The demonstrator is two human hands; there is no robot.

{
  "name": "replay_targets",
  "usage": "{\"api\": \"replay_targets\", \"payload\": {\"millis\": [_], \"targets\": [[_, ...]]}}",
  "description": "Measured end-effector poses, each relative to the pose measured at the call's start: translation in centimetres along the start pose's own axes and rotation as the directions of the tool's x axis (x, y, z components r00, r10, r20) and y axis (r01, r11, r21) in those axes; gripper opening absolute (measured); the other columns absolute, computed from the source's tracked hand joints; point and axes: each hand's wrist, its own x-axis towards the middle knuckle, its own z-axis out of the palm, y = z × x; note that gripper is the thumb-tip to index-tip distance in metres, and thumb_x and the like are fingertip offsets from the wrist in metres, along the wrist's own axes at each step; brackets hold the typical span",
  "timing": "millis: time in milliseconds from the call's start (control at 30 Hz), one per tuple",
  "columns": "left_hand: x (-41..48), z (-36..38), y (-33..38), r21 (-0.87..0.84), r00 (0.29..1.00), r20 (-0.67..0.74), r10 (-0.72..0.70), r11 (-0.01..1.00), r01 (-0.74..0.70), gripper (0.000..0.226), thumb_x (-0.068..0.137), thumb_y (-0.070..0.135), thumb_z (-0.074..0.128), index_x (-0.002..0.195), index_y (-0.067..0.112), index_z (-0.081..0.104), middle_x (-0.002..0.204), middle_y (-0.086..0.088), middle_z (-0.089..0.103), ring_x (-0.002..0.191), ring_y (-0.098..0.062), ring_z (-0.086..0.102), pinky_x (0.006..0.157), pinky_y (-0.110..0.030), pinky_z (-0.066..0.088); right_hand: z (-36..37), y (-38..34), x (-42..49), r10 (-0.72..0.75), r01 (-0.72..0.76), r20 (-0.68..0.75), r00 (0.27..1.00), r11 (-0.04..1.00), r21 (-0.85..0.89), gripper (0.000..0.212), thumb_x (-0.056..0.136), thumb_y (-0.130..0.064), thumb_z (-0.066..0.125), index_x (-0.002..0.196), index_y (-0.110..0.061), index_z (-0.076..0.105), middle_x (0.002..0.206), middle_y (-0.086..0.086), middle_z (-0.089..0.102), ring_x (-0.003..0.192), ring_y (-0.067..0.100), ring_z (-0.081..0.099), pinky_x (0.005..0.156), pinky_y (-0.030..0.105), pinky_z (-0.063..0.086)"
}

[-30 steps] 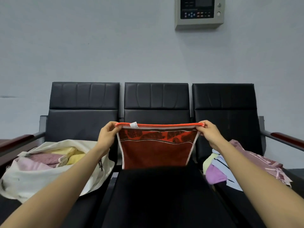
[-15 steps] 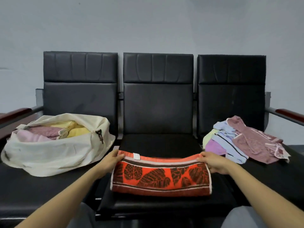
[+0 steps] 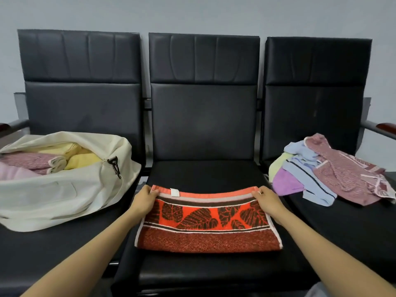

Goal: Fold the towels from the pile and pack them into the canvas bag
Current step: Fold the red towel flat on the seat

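A row of three black padded seats [image 3: 203, 116] stands against a pale wall, seen from above by the person working at it.

On the left seat a cream canvas bag [image 3: 64, 189] lies on its side, mouth open. Inside it are folded towels [image 3: 70, 158] in dusty pink, pale pink and yellow, packed side by side.

On the middle seat, near its front edge, an orange and dark brown leaf-patterned towel [image 3: 205, 224] lies flat, folded into a wide band. A small white label [image 3: 174, 192] sits at its far edge, towards the left.

The left hand [image 3: 145, 199] holds the towel's far left corner, fingers curled over the edge. The right hand [image 3: 267, 199] holds the far right corner in the same way. Both grips look like narrow pinches on the cloth, though the thumbs are hidden underneath. Both bare forearms reach in from the bottom of the view.

On the right seat lies a loose pile of towels [image 3: 321, 179], unfolded and overlapping: pale green, purple, light blue with dark stripes, and mottled dusty red on top at the right.
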Motion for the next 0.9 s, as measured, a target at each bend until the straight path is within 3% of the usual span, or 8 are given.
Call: {"api": "replay_targets", "payload": {"millis": [133,233,300,400,467,600,767,900], "targets": [[0.9,1.6,-1.1,0.139,0.999,-0.031,-0.01,0.99,0.014,0.025,0.096,0.027,0.052,0.079,0.01,0.045,0.086,-0.007,0.056,0.09,-0.029,0.055,0.069,-0.033,0.031,1.3,0.9,1.0,0.011,-0.012,-0.014,1.0,0.994,-0.107,0.024,0.098,-0.023,0.051,0.077,-0.011,0.047,0.087,0.011,0.057,0.084,0.027,0.052,0.067,0.032,0.032],[1.6,1.7,-1.8,0.21,0.999,-0.003,0.049,0.977,-0.048,0.025,0.089,0.031,0.065,0.097,0.01,0.055,0.097,-0.007,0.063,0.098,-0.028,0.059,0.073,-0.033,0.039,1.5,0.9,1.7,-0.025,0.024,-0.008,1.0,0.989,-0.149,0.01,0.092,-0.019,0.061,0.092,-0.012,0.053,0.1,0.012,0.06,0.092,0.029,0.057,0.07,0.03,0.036],[1.8,1.6,-1.8,0.261,0.998,0.01,0.06,0.964,-0.06,0.039,0.083,0.036,0.071,0.109,0.011,0.057,0.11,-0.01,0.061,0.104,-0.027,0.058,0.079,-0.031,0.041,1.2,0.9,2.0,0.016,-0.011,0.074,0.997,0.997,-0.073,0.02,0.085,-0.013,0.067,0.102,-0.016,0.055,0.103,0.006,0.061,0.093,0.023,0.06,0.073,0.029,0.041],[1.8,1.7,-1.7,0.321,0.999,0.021,0.043,0.946,-0.048,0.049,0.082,0.038,0.072,0.119,0.008,0.058,0.118,-0.016,0.054,0.112,-0.029,0.053,0.088,-0.031,0.04,0.1,1.2,2.5,0.066,-0.067,0.205,0.976,0.998,-0.003,0.019,0.079,-0.009,0.073,0.096,-0.013,0.067,0.097,0.009,0.07,0.088,0.023,0.067,0.08,0.035,0.054],[2.0,1.6,-1.6,0.333,0.999,0.028,0.04,0.942,-0.047,0.045,0.081,0.038,0.074,0.111,0.008,0.061,0.112,-0.014,0.057,0.108,-0.028,0.055,0.083,-0.031,0.04,-0.5,1.3,2.3,0.041,-0.041,0.262,0.964,0.999,-0.006,0.015,0.079,-0.012,0.076,0.089,-0.01,0.066,0.088,0.008,0.071,0.081,0.021,0.068,0.078,0.034,0.053],[2.2,1.4,-1.7,0.296,0.999,0.023,0.03,0.954,-0.035,0.031,0.078,0.036,0.077,0.081,0.014,0.055,0.079,0.004,0.059,0.084,-0.019,0.058,0.061,-0.026,0.034,-0.9,1.2,1.6,-0.047,0.045,0.35,0.936,0.999,0.014,0.024,0.083,-0.016,0.074,0.075,-0.013,0.052,0.073,0.001,0.063,0.07,0.015,0.062,0.068,0.029,0.046],[2.1,1.5,-1.7,0.351,0.998,-0.008,0.06,0.935,-0.053,0.038,0.076,0.04,0.078,0.087,0.015,0.052,0.092,-0.004,0.06,0.085,-0.02,0.057,0.068,-0.03,0.037,-1.6,0.8,0.9,-0.044,-0.039,0.355,0.934,0.974,0.223,0.028,0.079,-0.006,0.076,0.078,-0.01,0.048,0.077,0.012,0.066,0.071,0.023,0.068,0.064,0.031,0.053],[1.5,1.6,-1.5,0.376,0.999,-0.033,0.026,0.927,-0.012,0.047,0.077,0.045,0.076,0.094,0.012,0.048,0.1,-0.007,0.059,0.093,-0.026,0.058,0.073,-0.034,0.042,-0.6,0.8,0.7,0.062,-0.132,0.2,0.978,0.924,0.358,0.031,0.073,0.0,0.08,0.086,-0.009,0.052,0.084,0.015,0.068,0.072,0.026,0.068,0.062,0.033,0.052]]}}
